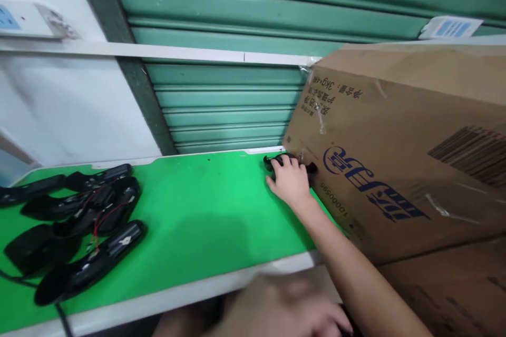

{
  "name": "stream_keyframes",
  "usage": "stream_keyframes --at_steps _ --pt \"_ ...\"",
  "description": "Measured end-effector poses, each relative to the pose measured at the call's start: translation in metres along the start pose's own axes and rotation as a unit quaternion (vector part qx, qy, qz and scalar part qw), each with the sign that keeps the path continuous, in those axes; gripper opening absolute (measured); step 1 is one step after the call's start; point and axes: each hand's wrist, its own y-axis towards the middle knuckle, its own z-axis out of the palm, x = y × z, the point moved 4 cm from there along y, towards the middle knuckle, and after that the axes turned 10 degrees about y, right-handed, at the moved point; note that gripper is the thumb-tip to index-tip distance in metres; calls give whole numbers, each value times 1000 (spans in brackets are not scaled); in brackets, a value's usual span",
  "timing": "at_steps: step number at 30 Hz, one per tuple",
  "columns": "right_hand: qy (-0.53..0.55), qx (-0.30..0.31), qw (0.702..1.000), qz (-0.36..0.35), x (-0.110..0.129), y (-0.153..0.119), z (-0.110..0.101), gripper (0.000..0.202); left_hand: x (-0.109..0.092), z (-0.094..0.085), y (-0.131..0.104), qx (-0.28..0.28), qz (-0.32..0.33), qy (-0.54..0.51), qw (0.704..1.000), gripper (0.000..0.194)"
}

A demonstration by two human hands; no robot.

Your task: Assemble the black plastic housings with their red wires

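At the far right end of the green work surface [190, 210], beside a cardboard box, my right hand [290, 179] has its fingers curled over a small black part [311, 168]. Most of that part is covered by the hand, so its kind cannot be made out. My left hand [284, 310] is in front of the table edge at the bottom of the view. Motion smears it, and its fingers are unclear. Several glossy black plastic shells with handle-like ends, such as the front shell [114, 245], lie at the left, some with thin red wires.
A large cardboard box [379, 158] with blue lettering stands against the right end of the table. Behind is a green slatted shutter [229, 95] with a white rail [190, 52] across it. A power strip [27, 20] is at the upper left. A black cable [63, 318] crosses the front edge.
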Motion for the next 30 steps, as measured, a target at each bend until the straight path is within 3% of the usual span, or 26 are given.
stream_keyframes --at_steps 1,3,4,7,11,14,19,22,25,28,30 --pt "-2 4 1000 -2 0 0 1 34 -1 -29 2 -48 2 12 999 29" --pt "-6 -3 1000 -17 0 0 1 26 4 -93 8 -252 6 74 965 32" --pt "-9 -10 999 -29 0 -1 0 23 10 -116 13 -304 5 78 949 33" --pt "-16 -28 997 -68 0 -4 1 20 45 -156 35 -361 -17 51 931 30" --pt "-15 -39 992 -121 -4 -11 5 19 95 -159 48 -368 -44 40 928 31" --pt "-16 -49 982 -181 -5 -18 9 20 113 -154 46 -359 -58 70 929 29" --pt "-4 -64 960 -272 -1 -25 10 24 117 -157 43 -364 -57 102 924 26" --pt "16 -63 959 -276 0 -25 10 21 119 -157 49 -380 -58 106 917 25" --pt "29 -74 958 -275 3 -28 10 20 120 -159 54 -431 -54 90 896 24" --pt "34 -94 953 -285 8 -36 8 20 111 -170 60 -491 -50 102 864 25" --pt "34 -93 949 -300 13 -43 7 19 96 -181 70 -494 -32 157 854 26"
